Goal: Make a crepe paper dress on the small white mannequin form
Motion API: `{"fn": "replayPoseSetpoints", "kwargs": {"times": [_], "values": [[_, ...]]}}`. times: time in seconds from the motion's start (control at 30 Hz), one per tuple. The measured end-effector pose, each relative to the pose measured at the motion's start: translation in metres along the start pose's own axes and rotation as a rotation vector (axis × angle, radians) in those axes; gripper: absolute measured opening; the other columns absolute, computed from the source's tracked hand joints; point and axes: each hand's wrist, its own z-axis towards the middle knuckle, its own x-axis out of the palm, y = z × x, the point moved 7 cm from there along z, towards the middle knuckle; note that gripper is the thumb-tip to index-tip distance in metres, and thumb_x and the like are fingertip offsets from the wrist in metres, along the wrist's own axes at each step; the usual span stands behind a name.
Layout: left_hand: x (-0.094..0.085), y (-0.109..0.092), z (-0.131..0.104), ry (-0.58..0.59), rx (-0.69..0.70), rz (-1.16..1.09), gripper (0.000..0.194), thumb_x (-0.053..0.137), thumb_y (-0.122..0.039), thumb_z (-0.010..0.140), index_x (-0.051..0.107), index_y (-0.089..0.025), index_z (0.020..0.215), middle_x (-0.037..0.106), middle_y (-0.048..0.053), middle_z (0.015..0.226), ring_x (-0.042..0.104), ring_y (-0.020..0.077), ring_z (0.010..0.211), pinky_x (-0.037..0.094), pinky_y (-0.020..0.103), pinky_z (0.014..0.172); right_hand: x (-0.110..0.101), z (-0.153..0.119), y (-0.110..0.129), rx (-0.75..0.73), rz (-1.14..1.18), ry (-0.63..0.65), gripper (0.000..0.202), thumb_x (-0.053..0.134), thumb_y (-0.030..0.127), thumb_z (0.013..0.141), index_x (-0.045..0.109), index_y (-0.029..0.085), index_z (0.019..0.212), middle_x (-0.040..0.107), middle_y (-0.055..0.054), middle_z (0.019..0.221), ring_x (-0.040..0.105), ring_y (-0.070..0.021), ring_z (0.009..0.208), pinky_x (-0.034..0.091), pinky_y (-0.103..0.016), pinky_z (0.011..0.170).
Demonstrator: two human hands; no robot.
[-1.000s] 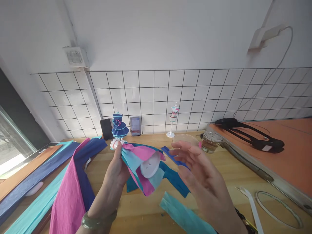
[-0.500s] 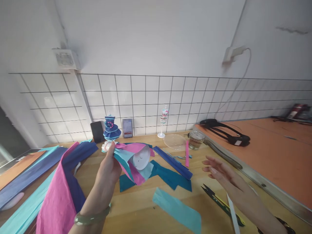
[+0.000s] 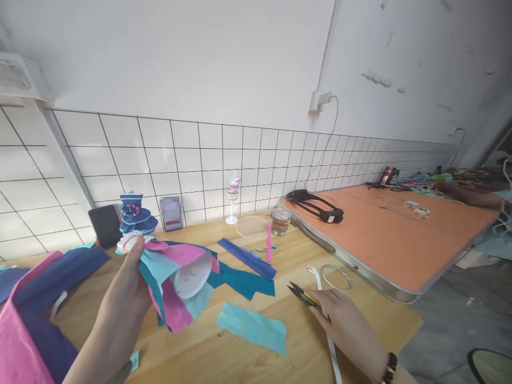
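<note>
My left hand (image 3: 127,290) is closed round a small dress form (image 3: 191,277) tilted on its side, its white round base facing me. Pink, light blue and teal paper strips (image 3: 174,257) hang around that form like a skirt. On the right, my right hand (image 3: 340,317) rests on yellow-and-black thread snips (image 3: 303,295), its fingers over their handles. The snips lie on the wooden table with their tips pointing left and away. A light blue paper piece (image 3: 252,326) lies flat between my hands.
A blue paper dress (image 3: 136,214) on a form, a phone (image 3: 104,225) and a bare small form (image 3: 233,194) stand by the wall. A glass jar (image 3: 281,221) stands beside an orange table (image 3: 384,234). Another person's arm (image 3: 466,194) is at the far right.
My right hand has come down onto the snips, which lay untouched before. The view has turned right. My left hand still holds the dress form.
</note>
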Motion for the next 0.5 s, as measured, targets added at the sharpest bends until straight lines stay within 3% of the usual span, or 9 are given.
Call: {"fn": "replayPoseSetpoints", "kwargs": {"times": [0.2,0.3,0.4,0.5], "values": [[0.004,-0.005,-0.005,0.076,0.035,0.017,0.020,0.050,-0.028,0.087,0.059,-0.019,0.071,0.068,-0.002,0.055,0.062,0.0149,0.045,0.052,0.023,0.047,0.012,0.015,0.005,0.076,0.039,-0.065,0.017,0.048,0.012,0.075,0.063,0.018,0.072,0.065,-0.011,0.065,0.061,-0.0271,0.071,0.041,-0.040,0.072],[0.007,-0.008,-0.007,0.080,0.057,0.009,0.023,0.048,-0.023,0.088,0.056,-0.020,0.067,0.064,-0.004,0.050,0.058,0.0130,0.038,0.048,0.021,0.039,0.013,0.022,0.001,0.131,0.191,-0.088,0.019,0.048,0.016,0.076,0.058,0.019,0.060,0.061,-0.007,0.056,0.059,-0.0242,0.064,0.041,-0.038,0.070],[0.009,-0.008,-0.009,0.086,0.047,0.013,0.022,0.050,-0.021,0.086,0.055,-0.020,0.064,0.062,-0.004,0.047,0.055,0.0122,0.035,0.045,0.020,0.035,0.005,0.031,-0.003,0.196,0.425,-0.115,0.019,0.046,0.030,0.081,0.059,0.021,0.071,0.063,-0.004,0.060,0.060,-0.0218,0.062,0.045,-0.035,0.064],[0.009,-0.005,-0.013,0.076,0.004,0.032,0.022,0.051,-0.024,0.085,0.057,-0.019,0.065,0.062,-0.002,0.048,0.057,0.0150,0.037,0.047,0.024,0.036,-0.014,0.037,-0.006,0.249,0.683,-0.166,0.032,0.039,0.045,0.086,0.057,0.019,0.090,0.065,-0.007,0.076,0.062,-0.0210,0.068,0.049,-0.035,0.064]]}}
